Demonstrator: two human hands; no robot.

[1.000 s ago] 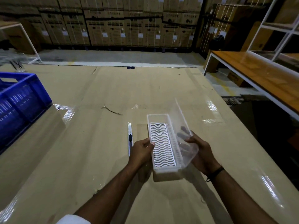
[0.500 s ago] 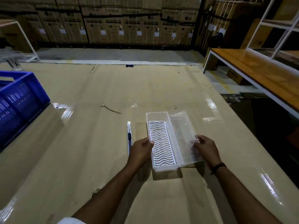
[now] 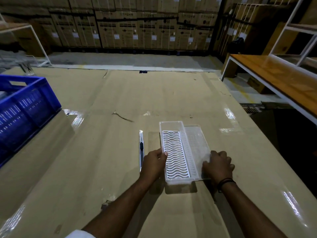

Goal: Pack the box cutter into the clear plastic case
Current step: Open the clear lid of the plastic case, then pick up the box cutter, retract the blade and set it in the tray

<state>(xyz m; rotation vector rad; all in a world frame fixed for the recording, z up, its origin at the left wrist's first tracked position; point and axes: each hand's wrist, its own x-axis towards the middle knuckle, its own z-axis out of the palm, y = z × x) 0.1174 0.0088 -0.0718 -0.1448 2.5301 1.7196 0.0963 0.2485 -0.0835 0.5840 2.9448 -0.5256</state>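
The clear plastic case (image 3: 176,152) lies open on the cardboard-covered table (image 3: 103,169). The left hand (image 3: 152,164) pinches its left wall; the right hand (image 3: 217,166) presses the lid (image 3: 197,141) flat. The box cutter (image 3: 141,148) lies just left, untouched. Risk: releasing the lid lets it spring shut.

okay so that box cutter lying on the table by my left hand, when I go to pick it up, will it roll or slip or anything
The box cutter looks slim and flat-sided, lying flat on the table, so it probably won't roll. It seems light and stiff. Being so low, it may be hard to pinch off the glossy surface and could slide first.
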